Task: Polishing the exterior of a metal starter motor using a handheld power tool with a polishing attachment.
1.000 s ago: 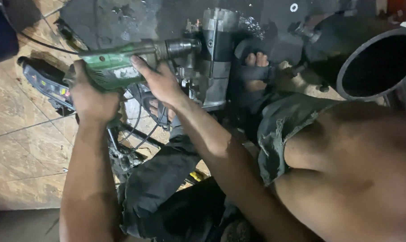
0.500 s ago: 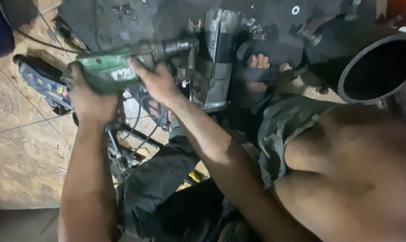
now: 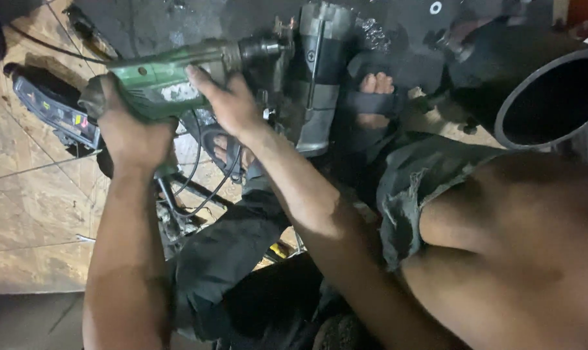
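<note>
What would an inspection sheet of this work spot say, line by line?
Surface: tiled floor, brownish, with a dark patch at the top.
Job's things: green power drill, held level, chuck against a grey metal motor part that stands on the floor.
Clutter: dark cloth, a small flat device with coloured marks, a wide dark pipe.
Hands: left hand grips the drill's rear; right hand lies over its body.
Cables: black cables loop under the drill; a thin one crosses the tiles.
Surroundings: the person's feet in sandals beside the motor part; no one else seen.
</note>
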